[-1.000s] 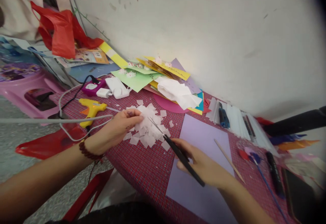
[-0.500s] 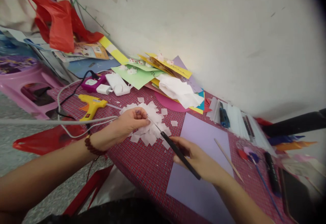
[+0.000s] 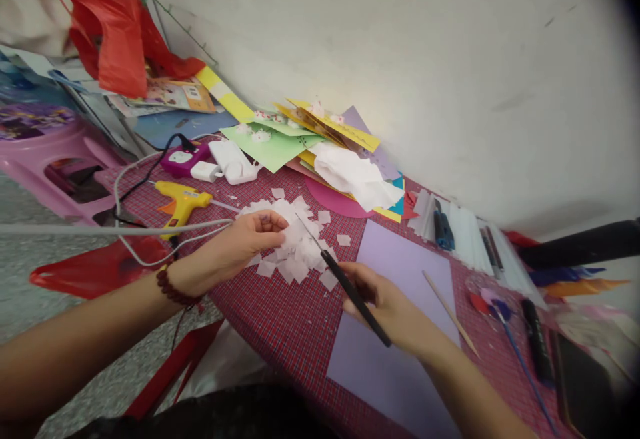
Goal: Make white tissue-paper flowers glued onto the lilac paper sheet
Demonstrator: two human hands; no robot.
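The right hand (image 3: 383,302) is clamped on black-handled scissors (image 3: 355,297), their thin blades slanting over a heap of white paper squares (image 3: 299,264) on the desk (image 3: 270,312), inward from its near edge. At the heap's left side is the left hand (image 3: 253,238), thumb and fingertips drawn close; whether they pinch a square, I cannot tell. A yellow hot glue gun (image 3: 183,206) lies by the left edge; coloured cards (image 3: 270,151) crowd the far edge.

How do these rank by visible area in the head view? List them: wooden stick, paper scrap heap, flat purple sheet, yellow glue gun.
Flat purple sheet
Paper scrap heap, partly hidden by the left hand
Yellow glue gun
Wooden stick
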